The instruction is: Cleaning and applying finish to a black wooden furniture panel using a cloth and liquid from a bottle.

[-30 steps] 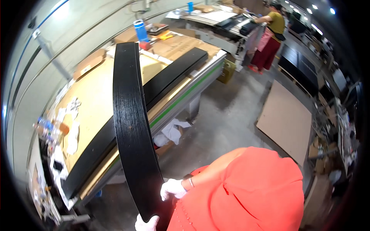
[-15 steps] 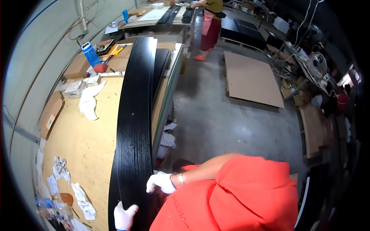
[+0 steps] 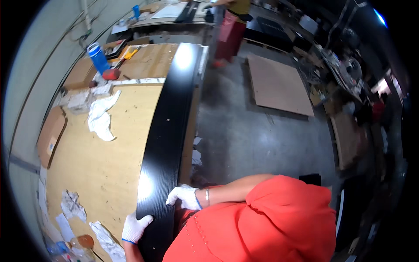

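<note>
A long black wood-grained board (image 3: 167, 126) runs away from me along the right side of the table, shiny where light falls on it. My left hand (image 3: 136, 227), in a white knit glove, grips its left edge with the thumb over the top. On the opposite edge, a little farther along, my gloved right hand (image 3: 185, 197) has its thumb on top and its fingers curled round the side. The board's near end runs down past my red clothing. Whatever lies under the board is mostly hidden.
White rags (image 3: 101, 115) and crumpled cloth (image 3: 73, 205) lie on the tan tabletop (image 3: 118, 161). Plastic bottles (image 3: 83, 242) stand near left; a blue bottle (image 3: 98, 59) and cardboard (image 3: 150, 61) are farther off. A brown panel (image 3: 279, 85) is on the floor right. Another person (image 3: 231, 32) stands beyond.
The black board has shifted right across the table, and the stacked black strips seen beside it before no longer show. My left hand is farther forward along its left edge.
</note>
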`<state>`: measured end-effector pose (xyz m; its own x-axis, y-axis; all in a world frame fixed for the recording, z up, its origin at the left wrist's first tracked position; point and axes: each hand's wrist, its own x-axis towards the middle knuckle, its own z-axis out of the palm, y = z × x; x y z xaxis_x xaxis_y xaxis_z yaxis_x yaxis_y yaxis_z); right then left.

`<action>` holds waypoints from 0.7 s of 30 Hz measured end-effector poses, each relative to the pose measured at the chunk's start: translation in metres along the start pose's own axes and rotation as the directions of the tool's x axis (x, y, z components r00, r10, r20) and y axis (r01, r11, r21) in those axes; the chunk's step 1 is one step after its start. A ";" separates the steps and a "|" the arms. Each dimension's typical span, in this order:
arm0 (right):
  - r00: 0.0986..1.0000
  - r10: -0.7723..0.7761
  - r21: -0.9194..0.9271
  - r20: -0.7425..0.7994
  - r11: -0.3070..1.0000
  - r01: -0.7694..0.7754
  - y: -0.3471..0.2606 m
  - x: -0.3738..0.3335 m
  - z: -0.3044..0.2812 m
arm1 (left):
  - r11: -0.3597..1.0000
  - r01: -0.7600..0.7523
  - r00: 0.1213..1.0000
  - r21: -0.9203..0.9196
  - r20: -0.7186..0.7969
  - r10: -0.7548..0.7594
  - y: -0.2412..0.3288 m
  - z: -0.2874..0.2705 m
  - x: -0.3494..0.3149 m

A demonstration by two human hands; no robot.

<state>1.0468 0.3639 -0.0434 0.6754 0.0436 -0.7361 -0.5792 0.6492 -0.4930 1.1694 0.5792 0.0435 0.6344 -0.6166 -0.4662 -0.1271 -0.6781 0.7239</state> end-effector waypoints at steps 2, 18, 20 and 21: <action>0.999 -0.022 -0.117 0.028 0.993 0.025 -0.014 -0.005 0.000 | 0.991 -0.071 0.997 -0.111 0.009 0.073 -0.004 -0.005 0.010; 0.460 0.854 -0.048 0.243 0.484 -0.874 -0.101 0.018 -0.026 | 0.998 0.056 0.982 0.024 0.178 -0.059 -0.042 0.006 0.046; 0.573 0.792 -0.065 0.212 0.597 -0.800 -0.115 -0.016 -0.002 | 0.998 0.017 0.988 0.065 0.154 -0.026 -0.034 -0.001 0.047; 0.661 0.727 -0.078 0.185 0.682 -0.728 -0.119 -0.020 0.004 | 0.995 -0.003 0.989 0.099 0.144 -0.011 -0.029 -0.005 0.044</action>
<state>1.1039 0.2885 0.0323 0.1101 0.6416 -0.7591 -0.9218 0.3514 0.1634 1.2053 0.5739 0.0046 0.5191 -0.6604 -0.5426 -0.2042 -0.7123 0.6715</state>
